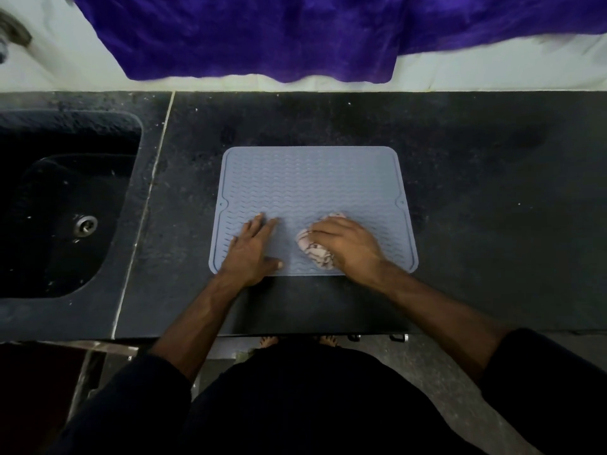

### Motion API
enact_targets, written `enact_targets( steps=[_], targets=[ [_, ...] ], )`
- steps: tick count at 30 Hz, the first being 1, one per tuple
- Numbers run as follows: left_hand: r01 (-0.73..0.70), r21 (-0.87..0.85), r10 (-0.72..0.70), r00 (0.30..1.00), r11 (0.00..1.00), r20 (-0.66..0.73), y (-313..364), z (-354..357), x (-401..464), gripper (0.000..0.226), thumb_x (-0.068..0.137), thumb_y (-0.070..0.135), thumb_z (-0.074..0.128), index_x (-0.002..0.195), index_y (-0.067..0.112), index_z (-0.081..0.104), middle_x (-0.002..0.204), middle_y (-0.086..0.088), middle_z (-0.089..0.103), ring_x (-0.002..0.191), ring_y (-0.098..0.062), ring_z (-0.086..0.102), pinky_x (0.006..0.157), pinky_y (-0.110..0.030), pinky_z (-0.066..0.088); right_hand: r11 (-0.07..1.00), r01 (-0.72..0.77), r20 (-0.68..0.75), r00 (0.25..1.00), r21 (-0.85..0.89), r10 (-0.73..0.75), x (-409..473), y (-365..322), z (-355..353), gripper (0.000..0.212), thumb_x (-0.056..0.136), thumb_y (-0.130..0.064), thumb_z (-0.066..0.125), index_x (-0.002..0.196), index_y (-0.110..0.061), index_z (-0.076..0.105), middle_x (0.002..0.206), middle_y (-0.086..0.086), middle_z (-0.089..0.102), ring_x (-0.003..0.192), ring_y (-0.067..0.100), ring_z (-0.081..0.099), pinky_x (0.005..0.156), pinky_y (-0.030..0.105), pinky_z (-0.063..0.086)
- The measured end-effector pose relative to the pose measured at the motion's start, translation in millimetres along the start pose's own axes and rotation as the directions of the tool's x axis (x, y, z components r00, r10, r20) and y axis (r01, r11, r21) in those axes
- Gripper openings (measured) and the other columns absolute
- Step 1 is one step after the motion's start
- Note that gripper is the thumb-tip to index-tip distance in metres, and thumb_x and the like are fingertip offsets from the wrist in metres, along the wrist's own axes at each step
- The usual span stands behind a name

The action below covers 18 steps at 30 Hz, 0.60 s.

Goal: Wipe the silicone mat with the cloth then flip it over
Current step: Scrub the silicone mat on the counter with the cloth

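Observation:
A grey-blue silicone mat [308, 178] with a wavy ridged top lies flat on the dark counter, ridged side up. My left hand [253, 251] rests flat on its near left part, fingers spread, holding nothing. My right hand [348, 244] presses a crumpled pale patterned cloth [315, 252] onto the mat's near right part. Most of the cloth is hidden under that hand.
The black stone counter [476, 192] stretches to the right. A black sink [65, 205] with a metal drain lies at the left. A purple cloth [262, 34] hangs over the white wall behind. The counter's front edge runs just below my forearms.

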<state>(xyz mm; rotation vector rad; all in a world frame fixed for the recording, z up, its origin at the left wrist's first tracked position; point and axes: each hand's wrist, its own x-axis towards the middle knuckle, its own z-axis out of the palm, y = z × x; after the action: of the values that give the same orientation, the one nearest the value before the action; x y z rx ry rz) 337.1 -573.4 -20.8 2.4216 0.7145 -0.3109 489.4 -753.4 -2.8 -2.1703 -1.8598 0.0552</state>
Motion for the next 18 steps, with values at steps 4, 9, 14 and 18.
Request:
enact_targets(
  steps=[4, 9, 14, 18],
  targets=[
    [0.012, -0.085, -0.013, 1.000, 0.996, -0.012, -20, -2, -8, 0.092, 0.080, 0.024, 0.077, 0.153, 0.024, 0.020, 0.162, 0.003, 0.002, 0.149, -0.018, 0.003, 0.121, -0.038, 0.013, 0.985, 0.167, 0.056, 0.985, -0.043, -0.165, 10, -18, 21, 0.032, 0.078, -0.018, 0.049, 0.095, -0.017, 0.076, 0.104, 0.003, 0.073, 0.095, 0.027, 0.069, 0.084, 0.035, 0.057],
    [-0.033, -0.136, 0.040, 0.998, 0.990, 0.043, -29, -11, -8, 0.090, 0.081, 0.013, 0.075, 0.153, 0.024, 0.023, 0.162, 0.004, 0.004, 0.148, -0.014, 0.006, 0.120, -0.033, 0.015, 0.992, 0.112, 0.146, 0.984, -0.059, -0.102, -20, 24, 6, 0.043, 0.058, -0.001, 0.084, 0.099, -0.013, 0.075, 0.107, 0.007, 0.072, 0.097, 0.029, 0.069, 0.086, 0.042, 0.055],
    [-0.098, -0.237, 0.086, 0.995, 0.967, -0.060, -53, -32, -7, 0.065, 0.087, -0.002, 0.063, 0.145, 0.018, 0.041, 0.152, -0.001, 0.036, 0.135, -0.015, 0.038, 0.106, -0.018, 0.031, 0.989, 0.144, 0.027, 0.989, -0.028, -0.144, 6, 4, -3, 0.027, 0.071, -0.011, 0.061, 0.094, -0.010, 0.075, 0.098, 0.009, 0.073, 0.085, 0.028, 0.070, 0.076, 0.037, 0.058],
    [-0.064, -0.144, 0.034, 0.979, 0.988, -0.202, -68, -39, -5, 0.054, 0.082, -0.010, 0.060, 0.132, 0.011, 0.056, 0.132, -0.011, 0.056, 0.119, -0.024, 0.056, 0.098, -0.024, 0.042, 0.972, 0.236, 0.012, 0.972, 0.000, -0.236, 37, -27, 22, 0.035, 0.081, -0.017, 0.045, 0.098, -0.012, 0.075, 0.103, 0.007, 0.073, 0.091, 0.030, 0.069, 0.078, 0.039, 0.057]
  ],
)
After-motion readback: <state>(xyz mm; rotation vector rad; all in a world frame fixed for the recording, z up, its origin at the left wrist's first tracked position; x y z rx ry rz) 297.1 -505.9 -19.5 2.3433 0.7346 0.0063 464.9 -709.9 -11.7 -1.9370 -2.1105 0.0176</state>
